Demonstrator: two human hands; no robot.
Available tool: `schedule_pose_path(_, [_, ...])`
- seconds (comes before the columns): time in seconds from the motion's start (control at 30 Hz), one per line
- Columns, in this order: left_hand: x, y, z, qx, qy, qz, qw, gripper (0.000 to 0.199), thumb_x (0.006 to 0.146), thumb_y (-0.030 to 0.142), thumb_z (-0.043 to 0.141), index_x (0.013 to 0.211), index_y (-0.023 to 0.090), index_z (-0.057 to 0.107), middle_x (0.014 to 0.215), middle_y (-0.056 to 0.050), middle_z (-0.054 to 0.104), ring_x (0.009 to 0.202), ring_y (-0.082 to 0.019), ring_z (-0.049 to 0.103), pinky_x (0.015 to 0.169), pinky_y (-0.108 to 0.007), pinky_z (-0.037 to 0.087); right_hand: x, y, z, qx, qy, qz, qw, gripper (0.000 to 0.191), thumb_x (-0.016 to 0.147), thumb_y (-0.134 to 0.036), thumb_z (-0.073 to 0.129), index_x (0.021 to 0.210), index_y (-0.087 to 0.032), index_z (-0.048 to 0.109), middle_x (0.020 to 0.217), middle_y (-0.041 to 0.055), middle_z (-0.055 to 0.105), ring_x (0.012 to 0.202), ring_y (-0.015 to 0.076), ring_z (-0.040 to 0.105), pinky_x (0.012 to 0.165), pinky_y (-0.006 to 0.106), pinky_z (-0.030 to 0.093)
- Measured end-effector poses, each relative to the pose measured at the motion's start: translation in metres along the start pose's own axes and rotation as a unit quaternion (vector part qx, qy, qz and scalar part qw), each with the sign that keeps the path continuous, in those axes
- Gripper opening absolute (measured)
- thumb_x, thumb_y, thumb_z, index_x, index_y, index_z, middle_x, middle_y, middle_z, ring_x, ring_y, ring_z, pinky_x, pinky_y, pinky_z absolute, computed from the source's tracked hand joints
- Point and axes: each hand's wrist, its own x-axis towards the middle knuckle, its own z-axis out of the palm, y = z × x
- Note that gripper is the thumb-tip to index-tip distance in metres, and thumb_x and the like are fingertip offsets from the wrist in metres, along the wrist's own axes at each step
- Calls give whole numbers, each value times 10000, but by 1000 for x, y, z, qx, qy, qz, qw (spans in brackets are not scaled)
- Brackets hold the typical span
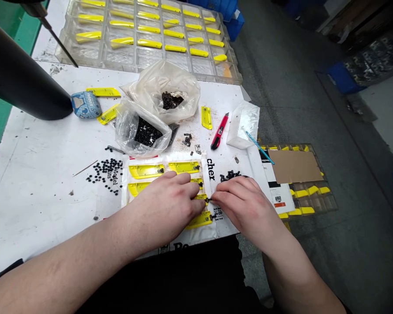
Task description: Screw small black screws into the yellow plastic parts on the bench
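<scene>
Several yellow plastic parts (146, 171) lie in two columns on a white padded sheet (170, 237), with small black pieces at their right ends. My left hand (170, 205) reaches across them, its fingers closed and pressing on one yellow part in the right column. At that part's right end, my right hand (245, 205) pinches a small black piece (210, 199) between thumb and fingertips. A pile of black clips (231, 175) sits just behind my right hand, partly covered by it. Left of the sheet, small black round pieces (106, 172) are scattered.
Two clear bags (142, 126) hold black pieces. Beyond them stands a divided tray (144, 65) of yellow parts. A red box cutter (220, 131) lies near a white block (244, 124). A dark post (26, 83) and a thin driver bit (63, 48) stand at the left.
</scene>
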Motion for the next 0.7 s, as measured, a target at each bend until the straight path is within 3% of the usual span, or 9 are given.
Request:
schedule_pose_path(0.17, [-1,2,-1,10,6,0,1000,79,1002,266,771,1062,281,821,881,-16,655,866,-252,567,764,-440,360,0,4,0,-20,-14,-27,999,133,1126,-114,644,1205,-216,675,1238,50,741,1148,270,616,999,479,463])
schedule_pose_path(0.4, [-1,3,-3,17,2,-3,1000,40,984,277,793,1017,269,814,877,-26,663,876,-262,578,748,-435,340,-1,-3,5,5,26,-32,999,161,1104,-83,666,1220,-195,661,1202,67,721,1121,258,619,992,474,488])
schedule_pose_path(0.53, [-1,5,-5,17,-14,1,1000,115,973,292,805,1078,248,822,886,-37,672,886,-262,589,759,-440,355,-7,-13,7,34,47,-27,998,261,1078,-44,678,1298,-185,668,1189,83,709,1102,254,618,962,469,503])
schedule_pose_path(0.7, [-1,7,-4,22,-20,-5,1000,136,1007,304,766,1106,227,821,900,-52,684,929,-281,616,773,-451,377,-10,-18,-1,33,20,-23,999,302,1084,-70,682,1363,-185,679,1223,89,702,1131,261,616,990,477,501])
